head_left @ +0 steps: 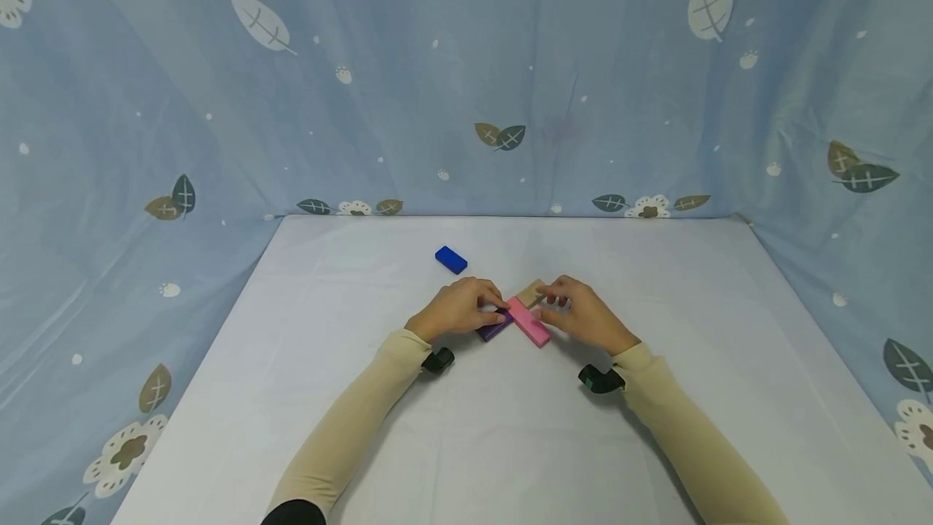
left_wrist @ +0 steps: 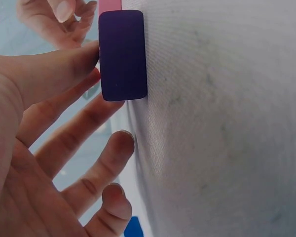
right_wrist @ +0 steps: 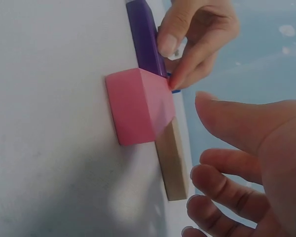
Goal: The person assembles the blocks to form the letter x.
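Note:
A pink block [head_left: 529,322] lies slantwise between a purple block [head_left: 495,327] and a tan wooden block [head_left: 531,293], the three close together on the white table. My left hand [head_left: 461,306] is at the purple block, thumb along its upper edge and fingers round its far side. In the right wrist view, the left index fingertip reaches the pink block's corner beside the purple block [right_wrist: 146,42]. My right hand [head_left: 583,314] hovers beside the pink and tan blocks. Its thumb and fingers are apart, loosely bent, with nothing between them in the right wrist view.
Farther back, left of the three, a blue block [head_left: 451,259] lies by itself. The white-covered table [head_left: 350,444] meets a blue patterned curtain [head_left: 408,87] at the back and sides. Each wrist carries a small black camera [head_left: 601,379].

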`<state>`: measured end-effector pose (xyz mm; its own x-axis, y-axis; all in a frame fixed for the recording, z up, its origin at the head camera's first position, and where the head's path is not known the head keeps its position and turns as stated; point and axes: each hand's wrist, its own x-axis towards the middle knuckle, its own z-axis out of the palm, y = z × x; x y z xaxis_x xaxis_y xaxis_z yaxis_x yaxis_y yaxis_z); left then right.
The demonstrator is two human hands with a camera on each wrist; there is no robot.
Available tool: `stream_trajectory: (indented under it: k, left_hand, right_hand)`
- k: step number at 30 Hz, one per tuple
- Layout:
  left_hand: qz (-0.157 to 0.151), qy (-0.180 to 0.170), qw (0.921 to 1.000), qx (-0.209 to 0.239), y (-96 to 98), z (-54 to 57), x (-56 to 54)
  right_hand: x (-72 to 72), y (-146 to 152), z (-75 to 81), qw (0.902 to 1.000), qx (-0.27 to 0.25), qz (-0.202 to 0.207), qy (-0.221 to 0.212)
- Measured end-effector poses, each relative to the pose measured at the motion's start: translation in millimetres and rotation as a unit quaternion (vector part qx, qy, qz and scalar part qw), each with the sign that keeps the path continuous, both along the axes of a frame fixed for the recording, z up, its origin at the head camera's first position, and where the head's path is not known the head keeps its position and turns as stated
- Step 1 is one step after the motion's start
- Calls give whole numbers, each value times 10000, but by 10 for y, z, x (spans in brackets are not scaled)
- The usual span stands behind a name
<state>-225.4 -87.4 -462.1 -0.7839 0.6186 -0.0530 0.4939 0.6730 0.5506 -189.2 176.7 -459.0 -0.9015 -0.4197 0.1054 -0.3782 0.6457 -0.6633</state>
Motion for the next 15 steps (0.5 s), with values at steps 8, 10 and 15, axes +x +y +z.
stream_trajectory:
  k: [8, 10, 15]
  left_hand:
    - [20, 21, 10000, -40, 10, 19, 11]
    - [28, 32, 10000, -48, 11, 25, 13]
    - [32, 38, 10000, -55, 8, 16, 13]
  right_hand:
    - [5, -31, -28, 9998, 176, 33, 4]
    - [8, -43, -33, 9999, 127, 60, -21]
    - [16, -59, -51, 9999, 22, 112, -62]
